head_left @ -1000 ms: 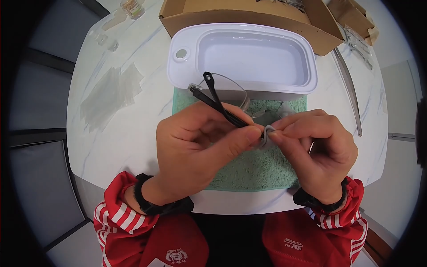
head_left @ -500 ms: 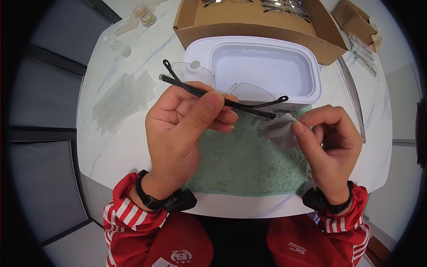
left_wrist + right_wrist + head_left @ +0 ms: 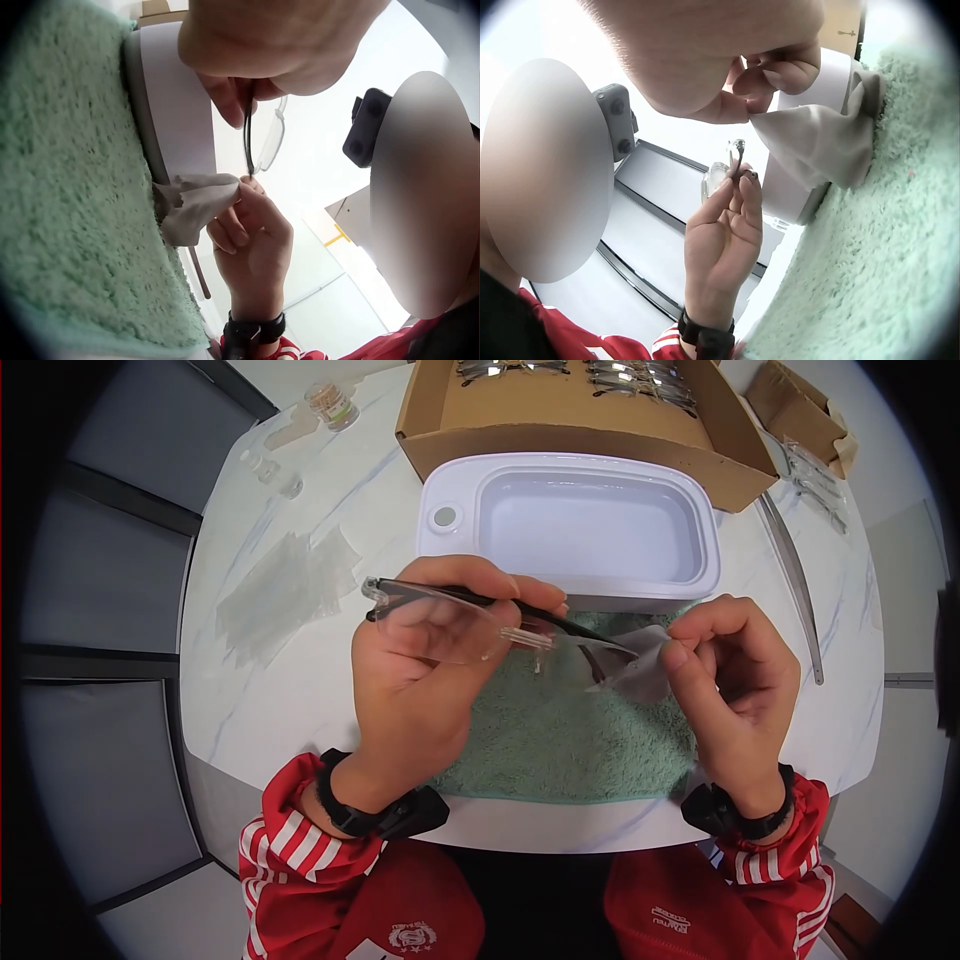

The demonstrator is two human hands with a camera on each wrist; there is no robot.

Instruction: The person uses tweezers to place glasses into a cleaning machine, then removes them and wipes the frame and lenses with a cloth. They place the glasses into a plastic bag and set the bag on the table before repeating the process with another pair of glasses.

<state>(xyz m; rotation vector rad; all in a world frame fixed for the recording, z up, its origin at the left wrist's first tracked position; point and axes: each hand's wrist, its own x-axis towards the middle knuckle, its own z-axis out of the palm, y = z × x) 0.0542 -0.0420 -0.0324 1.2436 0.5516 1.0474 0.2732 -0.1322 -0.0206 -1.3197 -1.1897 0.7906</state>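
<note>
My left hand (image 3: 410,685) pinches a pair of rimless eyeglasses (image 3: 575,628) by the thin black temples, fingers behind and thumb in front. The clear lenses face toward me, below the temples. From the right hand (image 3: 745,695), thumb and fingertips pinch one edge of a thin grey cleaning cloth (image 3: 640,678), which hangs loosely. In the head view the right end of the glasses overlaps the cloth. The right wrist view shows the cloth (image 3: 817,139) draping toward the green towel (image 3: 855,247), with the glasses held a short way off.
A white basin (image 3: 435,545) with liquid stands behind the towel (image 3: 560,760). Behind it, a cardboard box (image 3: 560,445) holds several glasses. Clear plastic sleeves (image 3: 285,590), a small bottle (image 3: 275,475) and a jar (image 3: 330,405) are at left; a curved strip (image 3: 795,590) lies at right.
The hands were together at the cloth, then moved apart with the cloth staying in the right hand. The left hand has turned the glasses, bringing the lenses from behind the temples to the near side.
</note>
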